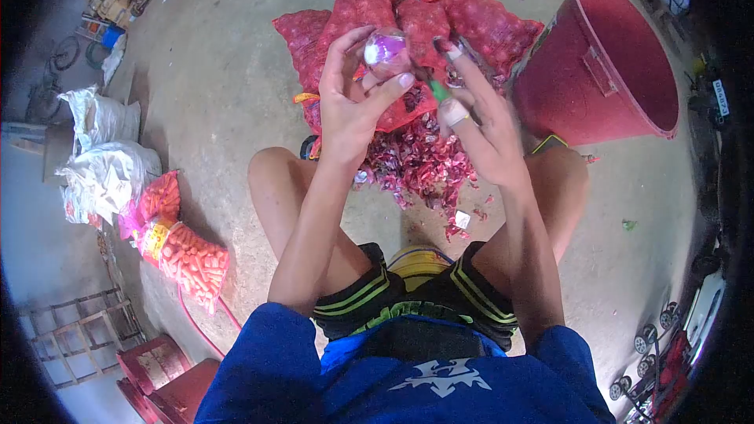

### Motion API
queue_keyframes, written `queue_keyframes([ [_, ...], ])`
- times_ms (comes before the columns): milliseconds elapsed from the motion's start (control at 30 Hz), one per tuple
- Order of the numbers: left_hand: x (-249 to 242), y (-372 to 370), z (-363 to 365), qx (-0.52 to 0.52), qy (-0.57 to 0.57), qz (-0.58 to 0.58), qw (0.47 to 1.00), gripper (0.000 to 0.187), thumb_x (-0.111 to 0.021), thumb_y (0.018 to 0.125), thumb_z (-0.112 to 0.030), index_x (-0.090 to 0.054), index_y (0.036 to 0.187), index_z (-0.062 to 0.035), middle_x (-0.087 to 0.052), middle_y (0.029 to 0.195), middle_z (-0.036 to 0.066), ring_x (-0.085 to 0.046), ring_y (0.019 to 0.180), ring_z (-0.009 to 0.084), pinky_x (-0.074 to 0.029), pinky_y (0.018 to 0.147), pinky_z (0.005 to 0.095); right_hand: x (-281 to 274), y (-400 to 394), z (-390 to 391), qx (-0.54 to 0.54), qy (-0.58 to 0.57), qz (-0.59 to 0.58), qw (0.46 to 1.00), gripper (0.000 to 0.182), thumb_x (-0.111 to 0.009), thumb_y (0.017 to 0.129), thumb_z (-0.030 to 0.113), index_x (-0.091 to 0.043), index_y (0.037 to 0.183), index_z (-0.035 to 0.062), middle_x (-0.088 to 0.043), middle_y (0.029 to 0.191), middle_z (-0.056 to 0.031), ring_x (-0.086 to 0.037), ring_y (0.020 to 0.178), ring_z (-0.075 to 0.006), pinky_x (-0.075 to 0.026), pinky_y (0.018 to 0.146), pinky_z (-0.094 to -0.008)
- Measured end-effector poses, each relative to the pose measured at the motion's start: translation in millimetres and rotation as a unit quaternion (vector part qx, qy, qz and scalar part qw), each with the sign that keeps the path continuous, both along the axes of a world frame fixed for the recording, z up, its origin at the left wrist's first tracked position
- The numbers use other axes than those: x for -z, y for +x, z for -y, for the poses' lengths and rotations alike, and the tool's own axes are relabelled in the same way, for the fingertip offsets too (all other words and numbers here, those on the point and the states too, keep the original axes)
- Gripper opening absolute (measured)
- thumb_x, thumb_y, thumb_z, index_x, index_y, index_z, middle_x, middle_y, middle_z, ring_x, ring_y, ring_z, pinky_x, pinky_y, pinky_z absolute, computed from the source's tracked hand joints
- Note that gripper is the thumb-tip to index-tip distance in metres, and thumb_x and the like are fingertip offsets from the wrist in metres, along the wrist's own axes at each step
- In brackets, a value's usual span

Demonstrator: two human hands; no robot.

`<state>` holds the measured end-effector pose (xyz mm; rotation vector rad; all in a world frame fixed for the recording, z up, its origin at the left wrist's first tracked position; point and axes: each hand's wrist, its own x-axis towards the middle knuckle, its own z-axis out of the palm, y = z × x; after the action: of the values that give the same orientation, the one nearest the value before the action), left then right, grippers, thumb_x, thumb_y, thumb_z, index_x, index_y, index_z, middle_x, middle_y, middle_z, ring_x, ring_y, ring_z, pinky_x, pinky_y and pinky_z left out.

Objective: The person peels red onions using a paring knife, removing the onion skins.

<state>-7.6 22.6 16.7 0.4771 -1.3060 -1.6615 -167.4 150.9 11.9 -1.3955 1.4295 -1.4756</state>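
A partly peeled red onion (386, 50) with a purple and white shiny skin is gripped in the fingers of my left hand (353, 98). To its right, my right hand (488, 122) holds a small green-handled knife (438, 91) between thumb and fingers; its blade is hard to make out. White wrapping covers the right thumb, and a fingertip looks dark. Below both hands lies a heap of loose red onion skins (420, 153) on the floor. Just beyond, red mesh sacks of onions (361, 12) are piled up, partly hidden by the hands.
A large red plastic tub (550, 86) stands tilted at the right. At left are a mesh bag of carrots (188, 259) and white sacks (110, 173). A yellow seat (422, 261) shows between my legs. Stroller wheels (646, 338) are at lower right.
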Motion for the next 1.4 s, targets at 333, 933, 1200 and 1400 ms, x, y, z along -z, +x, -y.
queue_keyframes([
  [333, 1, -1, -2, 0.019, -0.031, 0.025, 0.999, 0.076, -0.083, 0.083, 0.009, -0.049, 0.150, -0.0027, -0.062, 0.137, 0.013, -0.069, 0.119, 0.0223, -0.057, 0.107, 0.0371, 2, -1, 9, 0.023, -0.024, 0.016, 0.999, 0.053, -0.053, 0.107, 0.010, -0.051, 0.159, 0.0053, -0.070, 0.106, -0.0097, -0.058, 0.077, -0.0112, -0.051, 0.074, -0.0285],
  [933, 8, 11, 14, -0.010, -0.044, 0.069, 0.997, 0.068, -0.088, 0.084, 0.002, -0.059, 0.146, 0.0009, -0.068, 0.135, 0.012, -0.069, 0.120, 0.0196, -0.056, 0.106, 0.0361, -7, -18, -6, -0.019, 0.063, -0.071, 0.995, 0.065, -0.055, 0.109, 0.018, -0.032, 0.168, 0.0073, -0.065, 0.082, -0.0106, -0.063, 0.074, -0.0189, -0.053, 0.076, -0.0367],
  [1200, 7, 14, 14, 0.011, -0.082, 0.046, 0.995, 0.069, -0.088, 0.082, 0.004, -0.059, 0.144, 0.0042, -0.070, 0.131, 0.012, -0.069, 0.120, 0.0198, -0.056, 0.108, 0.0353, -6, -20, -7, -0.033, 0.067, -0.080, 0.994, 0.061, -0.057, 0.109, 0.021, -0.039, 0.165, 0.0074, -0.069, 0.087, -0.0157, -0.065, 0.075, -0.0222, -0.053, 0.079, -0.0400],
  [1400, 9, 25, 26, -0.041, 0.026, -0.014, 0.999, 0.061, -0.081, 0.091, 0.002, -0.056, 0.147, 0.0028, -0.070, 0.133, 0.013, -0.071, 0.117, 0.0190, -0.057, 0.107, 0.0338, 16, -41, -8, 0.020, 0.095, -0.183, 0.978, 0.062, -0.057, 0.108, 0.022, -0.038, 0.165, 0.0074, -0.069, 0.085, -0.0155, -0.066, 0.075, -0.0220, -0.053, 0.079, -0.0405],
])
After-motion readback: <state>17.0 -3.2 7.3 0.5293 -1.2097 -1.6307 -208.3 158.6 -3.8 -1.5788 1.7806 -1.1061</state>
